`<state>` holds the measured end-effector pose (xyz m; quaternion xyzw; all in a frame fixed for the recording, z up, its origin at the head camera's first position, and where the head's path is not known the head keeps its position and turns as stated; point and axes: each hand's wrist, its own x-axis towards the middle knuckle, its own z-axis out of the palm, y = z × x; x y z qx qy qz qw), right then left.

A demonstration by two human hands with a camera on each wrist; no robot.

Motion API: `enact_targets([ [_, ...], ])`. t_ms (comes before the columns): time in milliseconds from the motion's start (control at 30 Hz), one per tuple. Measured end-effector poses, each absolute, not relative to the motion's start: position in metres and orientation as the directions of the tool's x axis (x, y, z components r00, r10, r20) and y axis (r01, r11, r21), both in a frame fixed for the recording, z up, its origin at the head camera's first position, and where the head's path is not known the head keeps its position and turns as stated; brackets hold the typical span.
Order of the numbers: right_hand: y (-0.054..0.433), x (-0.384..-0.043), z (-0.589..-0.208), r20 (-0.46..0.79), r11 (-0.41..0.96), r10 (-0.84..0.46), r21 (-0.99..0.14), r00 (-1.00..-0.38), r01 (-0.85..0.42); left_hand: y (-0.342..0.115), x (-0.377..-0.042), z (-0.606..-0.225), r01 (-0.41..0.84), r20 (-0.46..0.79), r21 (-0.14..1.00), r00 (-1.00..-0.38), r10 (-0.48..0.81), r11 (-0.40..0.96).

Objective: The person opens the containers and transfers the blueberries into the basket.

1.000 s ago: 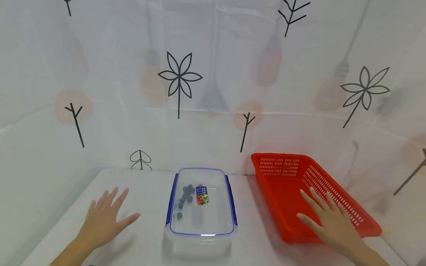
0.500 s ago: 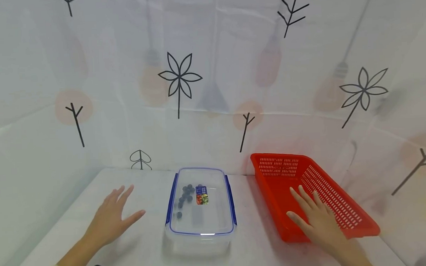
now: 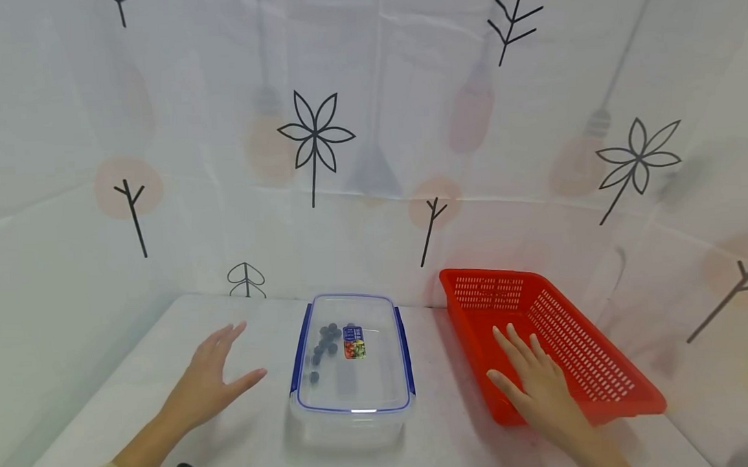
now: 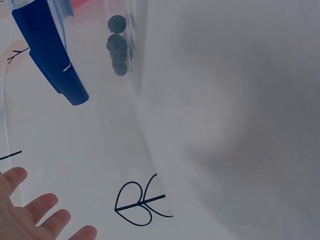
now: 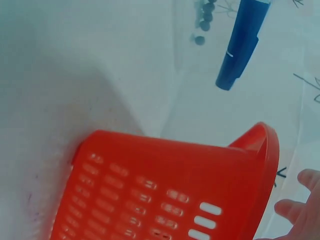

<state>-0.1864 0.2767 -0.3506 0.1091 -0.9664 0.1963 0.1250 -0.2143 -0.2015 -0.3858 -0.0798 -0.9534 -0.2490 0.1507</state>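
Observation:
A clear lidded food container (image 3: 379, 377) with blue side clips sits mid-table. Several small dark round fruits, like blueberries (image 3: 326, 342), show through its lid, grouped on the left side. To its left my left hand (image 3: 202, 384) hovers over the table, fingers spread and holding nothing. My right hand (image 3: 537, 386) is held over the near left side of a red plastic basket (image 3: 471, 357), fingers extended, with nothing in its grasp. In the left wrist view a blue clip (image 4: 50, 50) and the dark fruits (image 4: 118, 47) appear beyond the fingers.
The white tabletop (image 3: 246, 458) ends against a pale curtain (image 3: 374, 247) printed with plants, which stands close behind the container and basket. A colourful label (image 3: 354, 343) is stuck on the container's lid. The basket's slotted wall (image 5: 150, 195) fills much of the right wrist view.
Both hands have moved inward toward the container, the left one rightward and the right one leftward across the basket. Container and basket stay put.

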Motion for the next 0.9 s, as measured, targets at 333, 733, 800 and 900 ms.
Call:
enact_targets([
  [333, 0.256, -0.189, -0.354, 0.35, 0.881, -0.176, -0.36, -0.92, -0.306, -0.196, -0.219, -0.393, 0.285, 0.353, 0.528, -0.93, 0.098, 0.8],
  [733, 0.231, -0.189, -0.357, 0.311, 0.896, -0.165, -0.349, -0.936, -0.274, -0.183, -0.224, -0.393, 0.293, 0.336, 0.611, -0.937, 0.093, 0.736],
  [800, 0.227, -0.19, -0.357, 0.308, 0.892, -0.164, -0.359, -0.937, -0.274, -0.18, -0.224, -0.394, 0.296, 0.331, 0.626, -0.938, 0.098, 0.722],
  [900, 0.222, -0.19, -0.358, 0.295, 0.885, -0.161, -0.378, -0.942, -0.27, -0.178, -0.224, -0.395, 0.29, 0.313, 0.651, -0.944, 0.099, 0.702],
])
